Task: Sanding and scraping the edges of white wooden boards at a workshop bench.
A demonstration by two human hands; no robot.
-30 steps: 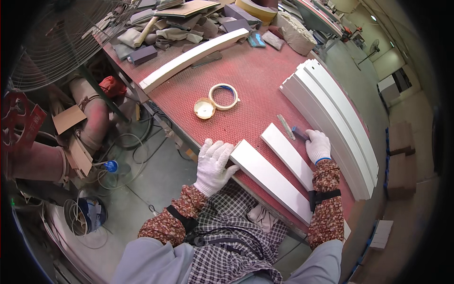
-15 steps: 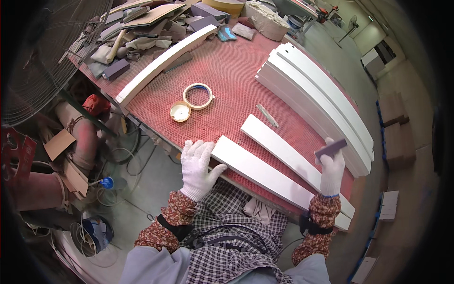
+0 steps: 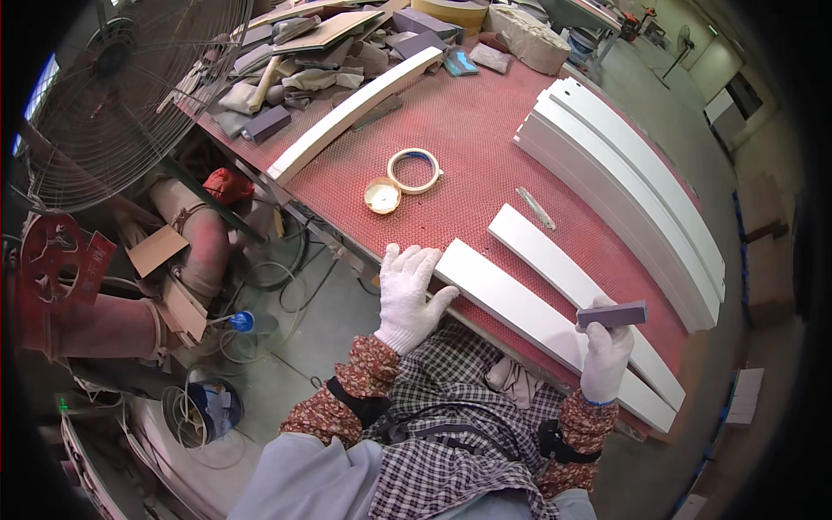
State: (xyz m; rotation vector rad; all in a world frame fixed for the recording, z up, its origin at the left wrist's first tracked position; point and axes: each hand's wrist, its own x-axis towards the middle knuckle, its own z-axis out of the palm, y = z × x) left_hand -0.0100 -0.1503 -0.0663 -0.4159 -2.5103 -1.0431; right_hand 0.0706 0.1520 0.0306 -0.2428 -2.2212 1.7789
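Both my hands wear white knit gloves. My left hand (image 3: pixel 410 296) lies at the left end of the nearer white board (image 3: pixel 520 316), along the table's front edge, its fingers stretched and the thumb apart. In my right hand (image 3: pixel 605 360) is a grey-purple sanding block (image 3: pixel 614 315), pinched between thumb and fingers. The hand and block are over the nearer board and the second white board (image 3: pixel 555 260) just behind it; whether the block touches either is hard to tell. Both boards lie flat on the red mesh-textured table (image 3: pixel 468 165), close together at their right ends.
Farther right lies a stack of curved white pieces (image 3: pixel 620 199). A tape roll (image 3: pixel 414 171), a small round tin (image 3: pixel 382 197) and a thin strip (image 3: pixel 536 209) sit mid-table. Another curved white piece (image 3: pixel 355 113) borders a pile of blocks and cloths. A large fan (image 3: pixel 121 95) stands left.
My right hand has brought the sanding block nearer to me and leftward, turning it more level. The whole view has shifted, with the left hand still at the board's end.
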